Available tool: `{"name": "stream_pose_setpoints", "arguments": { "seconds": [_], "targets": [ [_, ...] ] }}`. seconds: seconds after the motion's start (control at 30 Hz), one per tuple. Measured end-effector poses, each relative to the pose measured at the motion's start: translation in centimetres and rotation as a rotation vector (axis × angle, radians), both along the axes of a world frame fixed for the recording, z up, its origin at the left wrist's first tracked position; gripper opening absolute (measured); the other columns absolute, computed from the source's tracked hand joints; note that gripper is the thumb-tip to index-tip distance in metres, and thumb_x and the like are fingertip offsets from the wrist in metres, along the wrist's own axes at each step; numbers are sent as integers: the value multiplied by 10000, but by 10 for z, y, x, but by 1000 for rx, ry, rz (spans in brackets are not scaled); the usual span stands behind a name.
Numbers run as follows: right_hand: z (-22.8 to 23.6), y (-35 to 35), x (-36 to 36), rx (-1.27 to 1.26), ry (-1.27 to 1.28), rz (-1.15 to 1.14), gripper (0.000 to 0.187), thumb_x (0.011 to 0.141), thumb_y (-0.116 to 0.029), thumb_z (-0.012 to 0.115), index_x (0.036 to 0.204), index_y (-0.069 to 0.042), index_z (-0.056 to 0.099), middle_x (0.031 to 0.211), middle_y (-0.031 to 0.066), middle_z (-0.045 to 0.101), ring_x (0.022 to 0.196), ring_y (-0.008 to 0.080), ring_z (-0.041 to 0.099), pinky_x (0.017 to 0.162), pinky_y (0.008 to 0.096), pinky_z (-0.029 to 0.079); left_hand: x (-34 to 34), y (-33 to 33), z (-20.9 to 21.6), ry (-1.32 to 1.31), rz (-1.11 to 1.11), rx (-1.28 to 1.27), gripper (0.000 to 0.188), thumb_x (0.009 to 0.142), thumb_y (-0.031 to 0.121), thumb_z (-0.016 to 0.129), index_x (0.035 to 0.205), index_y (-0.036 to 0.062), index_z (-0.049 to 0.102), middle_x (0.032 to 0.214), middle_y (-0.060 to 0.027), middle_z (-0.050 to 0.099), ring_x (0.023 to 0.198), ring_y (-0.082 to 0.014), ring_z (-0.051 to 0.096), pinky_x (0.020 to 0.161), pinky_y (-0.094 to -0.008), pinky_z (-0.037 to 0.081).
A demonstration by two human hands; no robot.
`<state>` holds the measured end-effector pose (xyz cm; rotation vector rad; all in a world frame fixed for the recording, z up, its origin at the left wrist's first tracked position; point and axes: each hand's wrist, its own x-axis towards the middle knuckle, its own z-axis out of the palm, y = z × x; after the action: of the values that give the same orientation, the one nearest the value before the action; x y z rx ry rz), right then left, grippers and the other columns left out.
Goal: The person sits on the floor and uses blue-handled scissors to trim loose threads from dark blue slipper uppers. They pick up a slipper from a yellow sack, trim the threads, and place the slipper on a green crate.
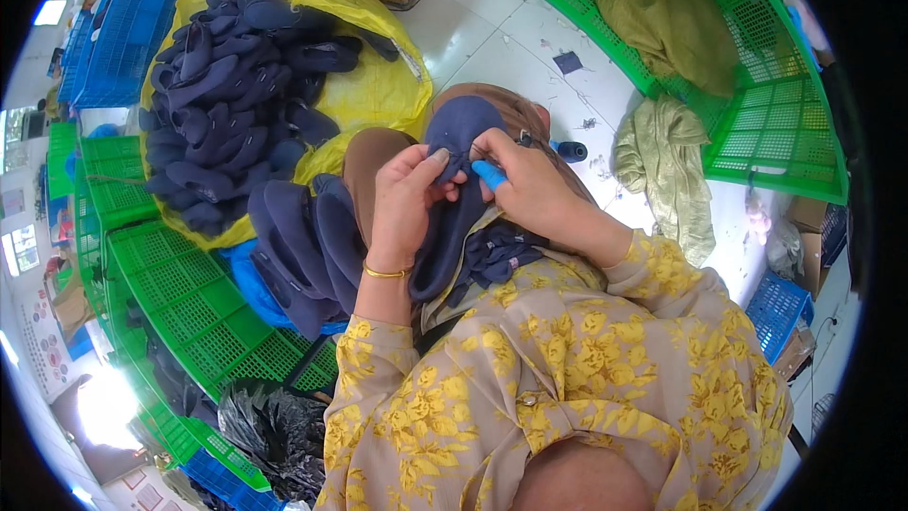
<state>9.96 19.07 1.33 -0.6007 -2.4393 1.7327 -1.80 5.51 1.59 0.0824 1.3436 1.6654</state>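
Observation:
A navy fabric slipper [465, 123] lies across my lap, its rounded toe pointing away from me. My left hand [409, 194] pinches the slipper's upper with thumb and fingers. Close beside it, my right hand [530, 180], with blue wrapping on one finger, pinches the same part. Anything small between the fingertips is hidden. Small dark fabric pieces [501, 255] are gathered on my lap below the right hand. More navy slippers [288, 246] stand stacked to the left of my left wrist.
A yellow sack [383, 95] at the far left holds a heap of navy slippers [213, 118]. Green perforated baskets [180, 293] line the left side. At right stands a large green crate [780, 137] with olive cloth [662, 24]. A dark spool [569, 151] and scraps [567, 62] lie on the floor.

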Motion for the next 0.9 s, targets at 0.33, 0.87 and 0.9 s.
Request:
{"name": "stream_pose_setpoints", "arguments": {
  "seconds": [0.33,0.87,0.9],
  "targets": [
    [-8,5,4,155,107,66,304,743,22,525,1038,-50,531,874,214,637,822,416,615,690,475,469,-1,-1,-4,-13,-2,31,111,945,107,553,912,18,610,783,-71,644,637,-113,573,623,-236,482],
    [-14,-2,6,217,138,49,299,764,24,524,1048,-52,468,852,215,632,786,423,618,665,496,474,-1,0,-6,-42,17,28,115,941,106,548,879,24,599,766,-71,637,632,-120,566,628,-252,479],
    [-13,-4,5,208,144,12,305,767,31,515,1054,-54,454,843,216,628,781,427,617,662,500,472,-1,0,-7,-46,18,36,118,941,104,544,877,22,599,766,-72,637,631,-121,566,629,-253,479]
  ]
}}
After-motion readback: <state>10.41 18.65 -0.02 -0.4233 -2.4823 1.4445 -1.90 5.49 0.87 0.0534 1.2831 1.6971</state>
